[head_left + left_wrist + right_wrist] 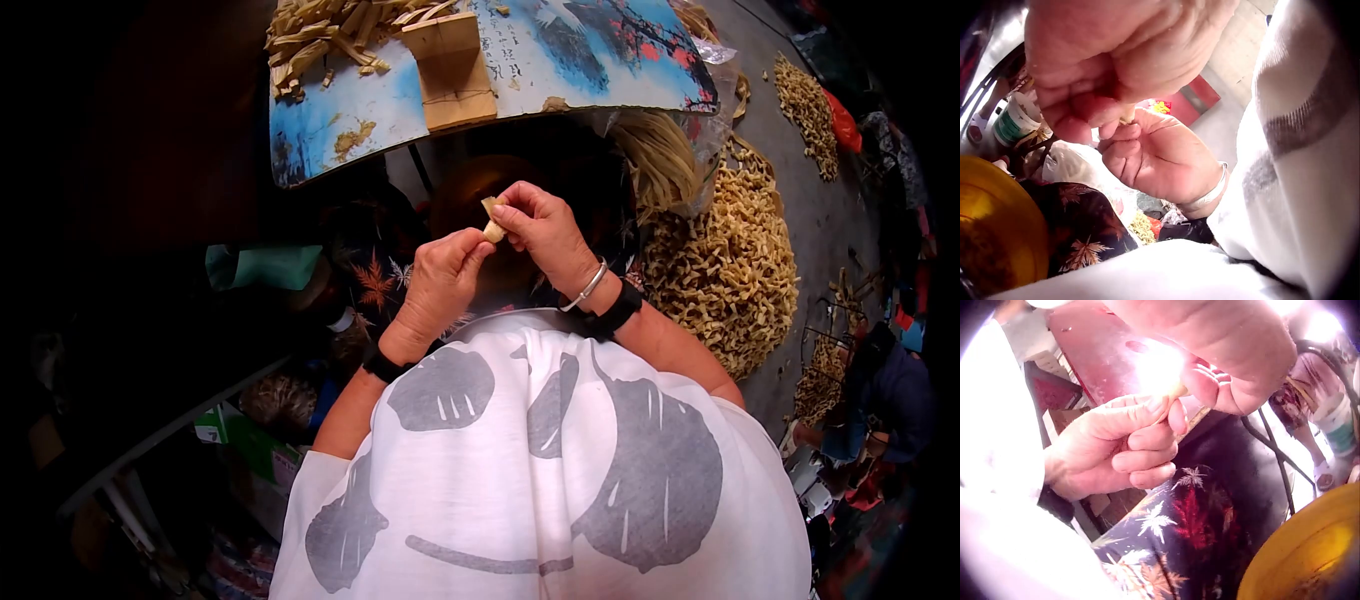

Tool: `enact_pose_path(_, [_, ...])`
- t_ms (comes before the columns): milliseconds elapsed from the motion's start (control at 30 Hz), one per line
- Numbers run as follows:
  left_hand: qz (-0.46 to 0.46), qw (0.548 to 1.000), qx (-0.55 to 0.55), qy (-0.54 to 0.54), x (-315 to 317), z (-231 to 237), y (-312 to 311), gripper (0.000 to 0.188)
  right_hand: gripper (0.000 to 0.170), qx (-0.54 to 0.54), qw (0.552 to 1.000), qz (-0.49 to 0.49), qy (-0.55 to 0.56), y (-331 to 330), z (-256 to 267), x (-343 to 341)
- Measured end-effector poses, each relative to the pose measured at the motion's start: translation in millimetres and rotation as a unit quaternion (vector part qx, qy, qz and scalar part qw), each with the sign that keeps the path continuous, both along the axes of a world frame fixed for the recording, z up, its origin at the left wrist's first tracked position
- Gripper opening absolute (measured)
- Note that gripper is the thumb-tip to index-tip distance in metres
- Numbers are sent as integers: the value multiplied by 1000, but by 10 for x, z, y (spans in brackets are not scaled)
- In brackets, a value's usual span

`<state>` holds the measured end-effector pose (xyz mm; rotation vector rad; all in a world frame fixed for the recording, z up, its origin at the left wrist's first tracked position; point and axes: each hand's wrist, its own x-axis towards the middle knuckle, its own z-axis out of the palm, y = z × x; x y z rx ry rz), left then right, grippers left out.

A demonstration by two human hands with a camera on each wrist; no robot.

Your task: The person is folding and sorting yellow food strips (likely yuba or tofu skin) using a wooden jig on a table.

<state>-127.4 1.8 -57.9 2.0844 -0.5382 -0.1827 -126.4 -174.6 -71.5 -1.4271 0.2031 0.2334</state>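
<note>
In front of the shirt, in the head view, a short pale-yellow strip (493, 231) is held between both hands. My left hand (443, 275) pinches its lower end between thumb and forefinger. At the upper end, my right hand (545, 232) pinches it with thumb and fingertips. The strip looks bent or knotted in the middle, though the fingers hide much of it. In the right wrist view the left hand's (1125, 447) other fingers are curled into the palm. Bright glare washes out part of the strip there.
A painted board (390, 112) ahead carries a pile of pale strips (330, 35) and a wooden stand (457, 85). Long strips (655, 160) hang at its right edge, above a large heap of knotted pieces (730, 270). A yellow basin (1022, 219) sits below the hands.
</note>
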Motion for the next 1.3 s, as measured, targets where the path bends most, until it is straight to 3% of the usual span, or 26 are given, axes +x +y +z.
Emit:
enact_pose_path(33, [-1,1000,-3,-4,-5,9,0,17,18,55,998,2,36,-18,-26,6])
enact_pose_path(67, [10,995,-53,85,-10,-2,16,16,18,111,991,4,72,-29,-37,9])
enact_pose_path(167, [56,922,-227,308,-5,4,35,12,19,-13,999,43,17,-51,49,21])
enact_pose_path(233, [102,833,-371,397,14,106,-7,13,20,-67,996,48,-42,-14,71,-20])
enact_pose_path(300, [71,834,-384,390,14,22,5,16,20,-81,994,43,-56,27,78,-63])
enact_pose_path(400, [70,848,-377,366,-12,-8,-8,16,20,-15,1000,11,7,57,93,-84])
enact_pose_path(533, [67,885,-332,318,-41,0,-20,15,19,-26,999,-23,-12,107,119,-104])
enact_pose_path(667, [63,974,-198,89,-98,21,-66,14,18,-46,998,-29,-29,148,105,-76])
enact_pose_path(733, [54,991,-86,-91,-105,111,-80,15,18,-50,998,-27,-26,153,106,-69])
enact_pose_path(767, [52,989,-75,-118,-106,111,-70,18,18,-52,998,-25,-21,157,111,-64])
enact_pose_path(867, [60,982,-180,-13,-109,12,-35,11,17,-48,999,-7,-15,137,126,-40])
enact_pose_path(967, [131,893,-335,271,-129,79,-54,7,17,1,1000,7,-22,116,111,3])
enact_pose_path(1100, [116,897,-282,320,-133,0,54,14,17,170,985,9,36,85,208,22])
enact_pose_path(1233, [105,865,-342,353,-109,16,61,14,25,-78,979,97,-161,95,66,-39])
enact_pose_path(1300, [92,854,-345,379,-108,28,52,14,29,-176,962,102,-182,43,71,-50])
